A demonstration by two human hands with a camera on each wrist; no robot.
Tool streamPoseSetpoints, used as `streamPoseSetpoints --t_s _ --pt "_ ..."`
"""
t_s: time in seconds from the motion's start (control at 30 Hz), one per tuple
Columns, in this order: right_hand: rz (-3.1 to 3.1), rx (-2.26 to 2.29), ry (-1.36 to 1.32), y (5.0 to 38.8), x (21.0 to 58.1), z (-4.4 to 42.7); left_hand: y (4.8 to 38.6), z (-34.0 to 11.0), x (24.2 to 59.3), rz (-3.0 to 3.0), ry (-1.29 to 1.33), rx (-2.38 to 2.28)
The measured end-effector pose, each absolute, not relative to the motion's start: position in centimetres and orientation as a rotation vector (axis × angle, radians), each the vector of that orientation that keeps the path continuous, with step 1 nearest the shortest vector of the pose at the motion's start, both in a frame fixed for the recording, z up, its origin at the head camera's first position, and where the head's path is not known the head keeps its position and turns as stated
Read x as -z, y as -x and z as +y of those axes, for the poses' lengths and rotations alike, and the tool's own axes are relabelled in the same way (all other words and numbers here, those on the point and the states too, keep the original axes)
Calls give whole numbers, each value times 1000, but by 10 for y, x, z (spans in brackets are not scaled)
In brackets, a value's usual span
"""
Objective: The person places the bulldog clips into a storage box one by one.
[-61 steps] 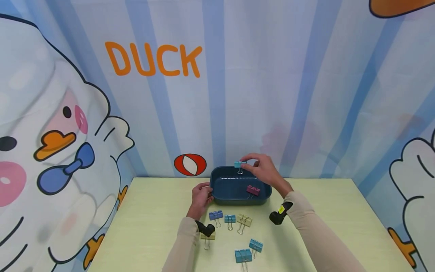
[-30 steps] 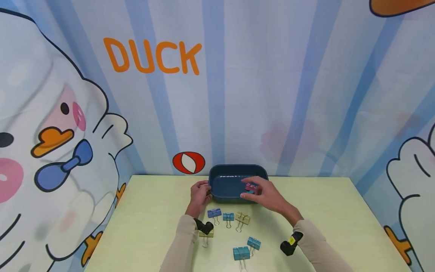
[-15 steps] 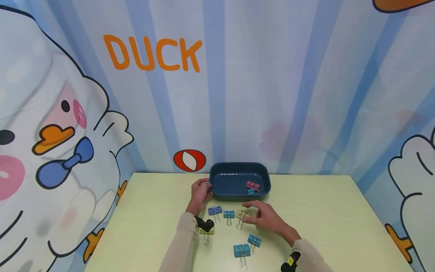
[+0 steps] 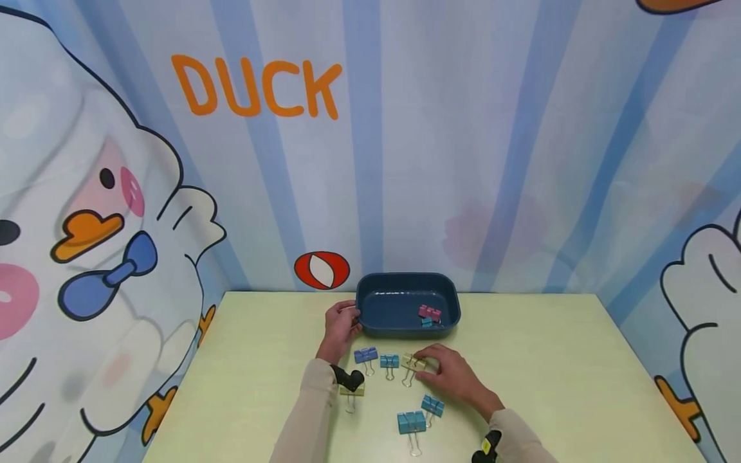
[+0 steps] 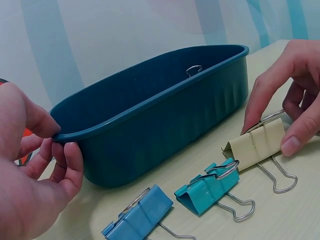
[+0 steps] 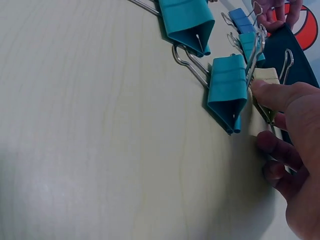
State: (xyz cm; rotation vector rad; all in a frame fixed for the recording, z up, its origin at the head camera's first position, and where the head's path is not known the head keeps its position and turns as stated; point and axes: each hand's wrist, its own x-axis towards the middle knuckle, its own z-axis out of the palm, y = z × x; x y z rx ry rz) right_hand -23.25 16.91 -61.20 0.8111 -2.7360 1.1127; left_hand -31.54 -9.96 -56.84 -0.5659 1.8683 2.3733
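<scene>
On the head camera, the left hand [image 4: 339, 328] is gripping the left end of the blue tray [image 4: 382, 305], and the right hand [image 4: 454, 373] is pinching the pale yellow clip [image 4: 412, 363] on the table [image 4: 260, 386], just in front of the tray. Inside, toward the right, a pink clip [image 4: 429, 312] and a small teal clip [image 4: 426, 322] are lying close together. A violet clip [image 4: 365, 355] and a middle teal clip [image 4: 390, 361] are sitting to the left of that pinch; two front teal clips [image 4: 411, 422] are lying nearer the person, and a second pale yellow clip [image 4: 350, 393] is peeking out from behind the left wrist.

Over to the left wrist view: the left thumb [image 5: 44, 122] is pressing on the rim, fingers curling underneath. The right index finger and thumb are bracketing the pale yellow clip, spreading only as wide as its body, and it seems to be resting on the table.

On the right wrist view, the right thumb [image 6: 272, 95] is touching the clip's end; the lower fingers are bending clear of it.

This is looking like the pick-up, with tray-filling partly done. The next move is calling for a firm squeeze, then a lift clearing the tray's front wall.
</scene>
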Motion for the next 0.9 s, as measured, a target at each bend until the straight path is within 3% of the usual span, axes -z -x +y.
streamPoseSetpoints --t_s 0.9 --pt "-2683 -1350 -521 227 612 166 315 -100 569 1875 567 -2362"
